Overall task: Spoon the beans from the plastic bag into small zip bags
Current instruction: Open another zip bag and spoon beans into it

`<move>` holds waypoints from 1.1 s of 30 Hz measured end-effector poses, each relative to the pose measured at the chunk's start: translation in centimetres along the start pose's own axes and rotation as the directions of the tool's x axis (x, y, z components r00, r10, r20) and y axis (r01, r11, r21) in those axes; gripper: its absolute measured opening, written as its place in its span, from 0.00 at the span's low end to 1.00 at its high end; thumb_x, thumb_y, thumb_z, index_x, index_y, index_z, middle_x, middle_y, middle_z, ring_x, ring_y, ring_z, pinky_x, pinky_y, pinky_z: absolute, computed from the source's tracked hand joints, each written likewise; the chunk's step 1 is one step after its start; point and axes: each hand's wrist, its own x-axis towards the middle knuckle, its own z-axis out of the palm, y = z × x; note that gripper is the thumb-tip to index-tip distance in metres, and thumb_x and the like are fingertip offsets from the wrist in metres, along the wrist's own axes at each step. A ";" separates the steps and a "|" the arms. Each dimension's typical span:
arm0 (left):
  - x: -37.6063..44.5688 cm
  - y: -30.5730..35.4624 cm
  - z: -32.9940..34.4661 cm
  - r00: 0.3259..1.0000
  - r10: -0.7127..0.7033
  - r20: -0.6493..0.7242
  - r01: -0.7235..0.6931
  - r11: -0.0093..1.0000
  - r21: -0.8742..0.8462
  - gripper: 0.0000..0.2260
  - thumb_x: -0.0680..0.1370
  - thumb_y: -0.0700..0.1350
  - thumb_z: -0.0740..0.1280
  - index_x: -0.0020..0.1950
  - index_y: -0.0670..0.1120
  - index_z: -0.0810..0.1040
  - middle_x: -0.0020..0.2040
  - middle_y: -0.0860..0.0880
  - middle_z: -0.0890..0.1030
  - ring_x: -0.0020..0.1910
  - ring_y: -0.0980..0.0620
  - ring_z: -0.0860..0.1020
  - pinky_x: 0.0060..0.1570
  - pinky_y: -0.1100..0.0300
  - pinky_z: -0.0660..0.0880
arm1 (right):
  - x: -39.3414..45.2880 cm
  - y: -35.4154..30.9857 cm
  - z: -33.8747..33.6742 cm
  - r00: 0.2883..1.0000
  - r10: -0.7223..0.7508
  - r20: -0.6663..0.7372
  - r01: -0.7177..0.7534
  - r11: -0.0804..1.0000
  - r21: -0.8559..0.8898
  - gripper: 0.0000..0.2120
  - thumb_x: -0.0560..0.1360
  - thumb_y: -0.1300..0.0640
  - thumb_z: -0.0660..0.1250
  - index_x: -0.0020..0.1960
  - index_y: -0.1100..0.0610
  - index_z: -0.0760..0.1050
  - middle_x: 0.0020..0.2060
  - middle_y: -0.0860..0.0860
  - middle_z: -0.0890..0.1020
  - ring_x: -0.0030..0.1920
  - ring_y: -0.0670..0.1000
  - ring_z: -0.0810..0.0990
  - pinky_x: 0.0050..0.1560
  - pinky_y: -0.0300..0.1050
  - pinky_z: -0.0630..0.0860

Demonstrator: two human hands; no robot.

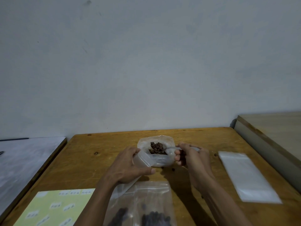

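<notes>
A clear plastic bag (162, 161) with brown beans (154, 151) inside stands open at the middle of the wooden table (84, 162). My right hand (189, 156) grips a metal spoon (169, 148) whose bowl holds a heap of beans above the bag's mouth. My left hand (130, 163) holds a small clear zip bag (143, 159) with its mouth held open just left of the plastic bag. Filled zip bags (151, 207) with dark beans lie at the near edge, between my forearms.
A stack of flat clear zip bags (247, 176) lies at the right. A yellow sheet of labels (53, 207) lies at the near left. A few loose beans (173, 169) sit on the table by the bag. A grey surface (24, 160) adjoins on the left, a pale board (273, 136) on the right.
</notes>
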 end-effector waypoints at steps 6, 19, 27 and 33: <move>0.1 0.2 0.3 1.000 0.006 -0.017 -0.006 1.000 0.021 0.47 0.64 0.69 0.77 0.76 0.49 0.66 0.71 0.50 0.70 0.60 0.55 0.69 0.54 0.61 0.69 | -1.9 -0.2 0.3 0.955 -0.205 0.213 0.267 0.908 -0.324 0.09 0.79 0.56 0.68 0.42 0.57 0.82 0.31 0.54 0.84 0.30 0.50 0.81 0.32 0.44 0.78; 0.0 0.8 0.3 1.000 0.008 -0.024 -0.008 1.000 -0.008 0.47 0.64 0.65 0.79 0.77 0.48 0.65 0.70 0.50 0.70 0.61 0.55 0.69 0.53 0.62 0.69 | 1.1 4.1 0.9 0.999 0.005 -0.051 -0.017 0.970 -0.243 0.08 0.79 0.57 0.68 0.45 0.61 0.82 0.31 0.54 0.85 0.28 0.47 0.80 0.32 0.41 0.78; 0.0 0.6 0.4 1.000 0.015 -0.011 -0.015 1.000 -0.021 0.48 0.63 0.65 0.79 0.77 0.47 0.65 0.72 0.50 0.70 0.62 0.56 0.68 0.56 0.61 0.70 | 1.6 2.5 0.3 0.988 0.153 -0.020 -0.150 0.984 0.093 0.08 0.80 0.64 0.66 0.55 0.69 0.77 0.32 0.57 0.80 0.26 0.49 0.76 0.26 0.42 0.73; -0.1 0.5 0.5 1.000 0.001 -0.016 -0.001 1.000 -0.029 0.47 0.63 0.65 0.79 0.76 0.48 0.66 0.70 0.51 0.71 0.62 0.54 0.70 0.54 0.61 0.70 | 1.2 0.3 -0.5 0.996 0.091 0.011 -0.092 0.989 0.113 0.09 0.79 0.64 0.67 0.54 0.71 0.78 0.31 0.57 0.80 0.27 0.49 0.77 0.24 0.38 0.73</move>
